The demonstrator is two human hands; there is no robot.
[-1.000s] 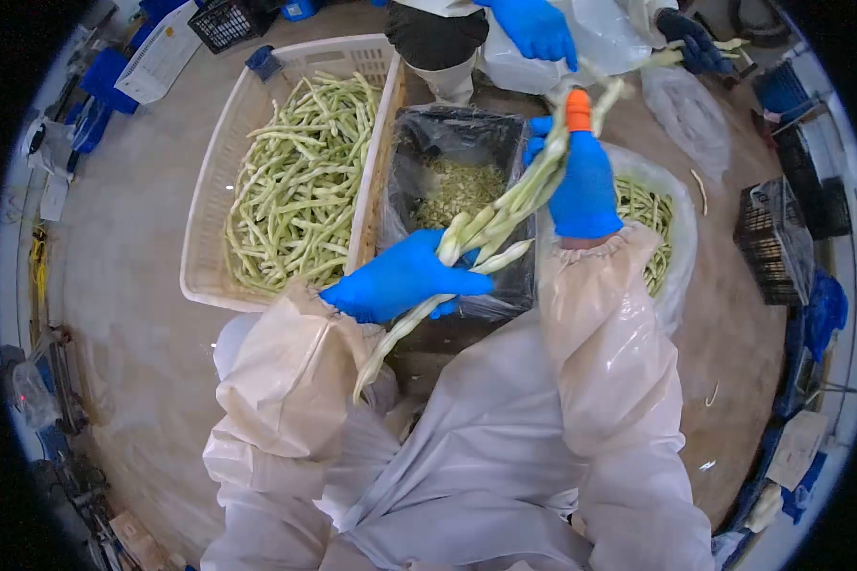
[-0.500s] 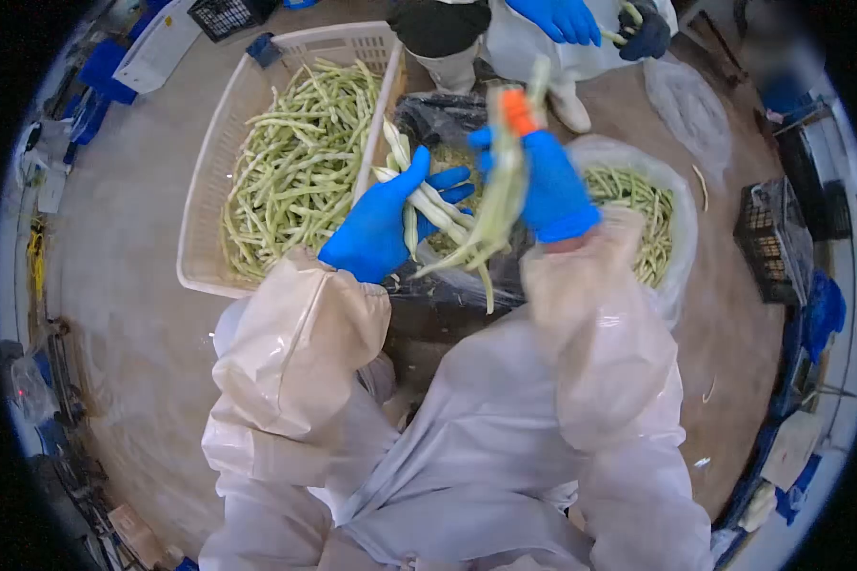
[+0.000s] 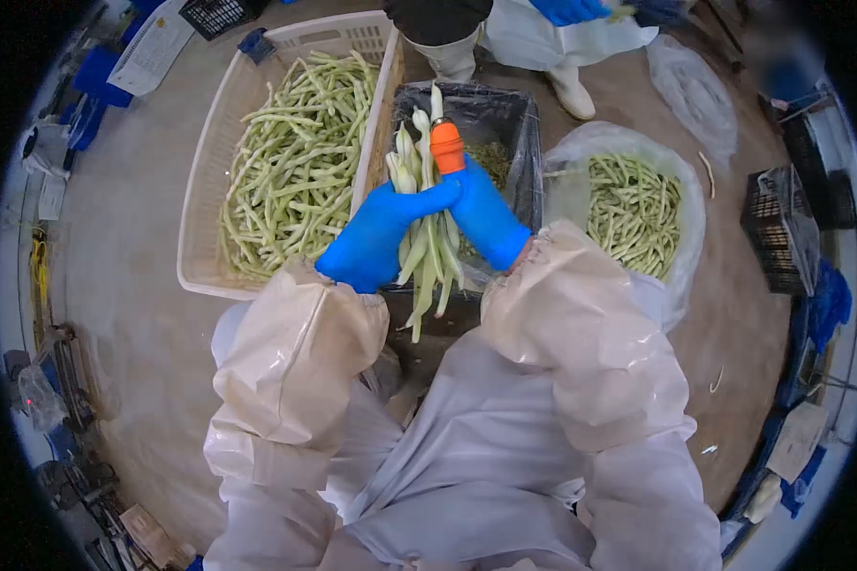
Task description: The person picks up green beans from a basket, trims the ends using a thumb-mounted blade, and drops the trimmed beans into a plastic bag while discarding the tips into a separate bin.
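The left hand clasped a bundle of pale green beans, and the right hand held its right edge, one digit wearing an orange cap (the fingers behind were hidden). The bundle was above a black-lined bin, between a crate and a clear bag. The step looked like evening the ends; the next move called for a steady left grip.

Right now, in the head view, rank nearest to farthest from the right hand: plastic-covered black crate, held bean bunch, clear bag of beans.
1. Held bean bunch, up against the right hand, on its left side.
2. Clear bag of beans, to the right of the hand.
3. Plastic-covered black crate, farther right, past the bag.
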